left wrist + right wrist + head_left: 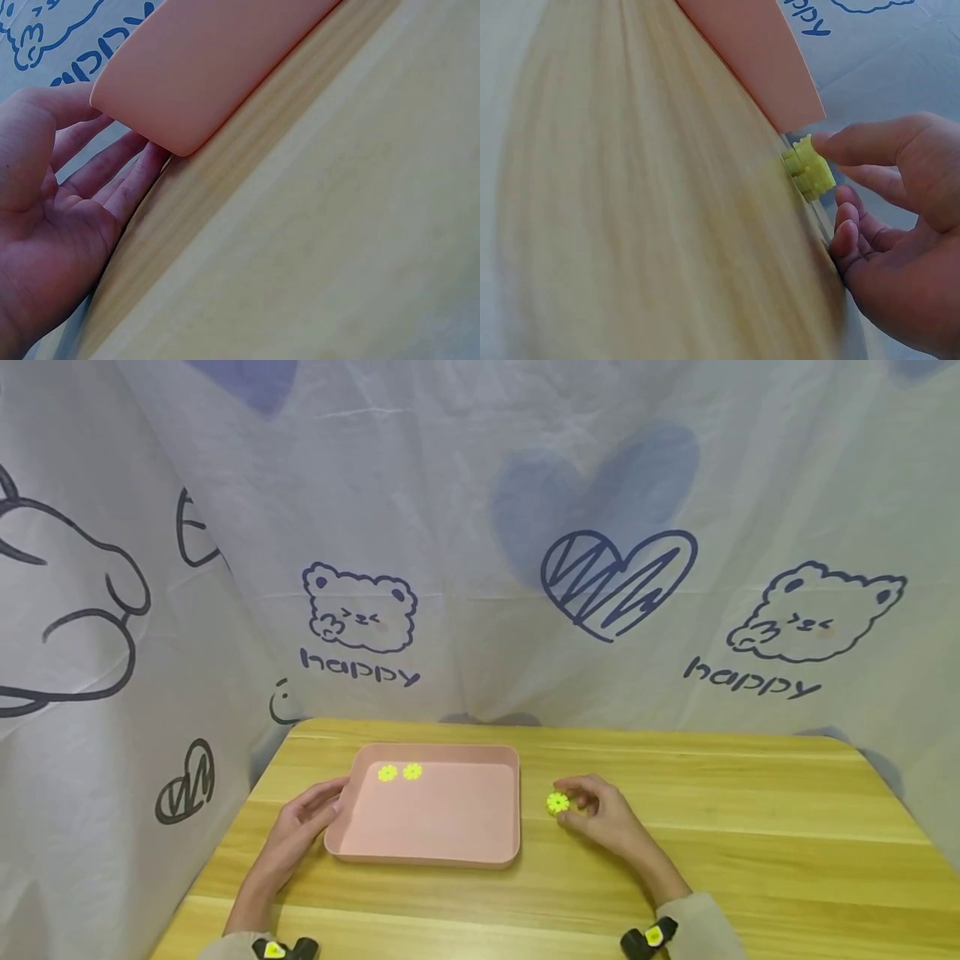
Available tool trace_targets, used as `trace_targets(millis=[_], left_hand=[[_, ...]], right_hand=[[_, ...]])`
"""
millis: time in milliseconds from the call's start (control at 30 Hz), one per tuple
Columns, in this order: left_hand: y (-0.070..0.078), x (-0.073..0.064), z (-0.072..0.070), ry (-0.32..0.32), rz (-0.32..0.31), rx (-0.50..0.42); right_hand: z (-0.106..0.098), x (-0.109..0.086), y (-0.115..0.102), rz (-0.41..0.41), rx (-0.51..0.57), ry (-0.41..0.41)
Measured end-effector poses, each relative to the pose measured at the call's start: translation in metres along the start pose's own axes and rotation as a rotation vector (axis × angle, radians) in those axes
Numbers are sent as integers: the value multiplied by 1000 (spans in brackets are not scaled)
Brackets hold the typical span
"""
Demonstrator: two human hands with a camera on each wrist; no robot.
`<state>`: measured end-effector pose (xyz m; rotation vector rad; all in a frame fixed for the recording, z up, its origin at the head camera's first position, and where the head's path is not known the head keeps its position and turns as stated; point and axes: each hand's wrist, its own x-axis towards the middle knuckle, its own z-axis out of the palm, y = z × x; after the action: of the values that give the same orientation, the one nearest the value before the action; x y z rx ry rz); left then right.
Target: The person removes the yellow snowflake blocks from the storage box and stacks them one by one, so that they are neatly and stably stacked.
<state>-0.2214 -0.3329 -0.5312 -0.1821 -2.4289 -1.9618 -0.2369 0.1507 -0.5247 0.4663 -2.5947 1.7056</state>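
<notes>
A shallow pink tray (422,863) lies on the table, left of the middle. My left hand (298,829) rests against its left wall, thumb and fairly straight fingers touching the side; the left wrist view shows the left hand (67,180) at the tray's corner, thumb tip hidden behind the wall. To the right of the tray, my right hand (606,814) pinches a yellow flower-shaped block (557,803) between thumb and fingers. Up close in the right wrist view, the yellow block (810,169) looks thick and notched, low over the tabletop.
Two more yellow flower-shaped pieces, a left one (387,773) and a right one (412,772), lie side by side near the tray's far left corner. A wooden table (757,827) carries everything. Behind it hangs a white printed curtain (465,527), with another stretch along the left.
</notes>
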Motion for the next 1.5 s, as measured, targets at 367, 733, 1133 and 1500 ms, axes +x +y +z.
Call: trace_targets(millis=[367, 733, 1133, 1500], left_hand=[[-1, 0, 0, 2, 4, 6], [-1, -1, 1, -1, 2, -12], [-1, -1, 1, -3, 9, -12], [1, -1, 2, 7, -9, 0]], right_hand=[[3, -1, -26, -62, 4, 75], [32, 6, -58, -210, 42, 45], [73, 26, -77, -194, 34, -2], [113, 54, -96, -121, 3, -65]])
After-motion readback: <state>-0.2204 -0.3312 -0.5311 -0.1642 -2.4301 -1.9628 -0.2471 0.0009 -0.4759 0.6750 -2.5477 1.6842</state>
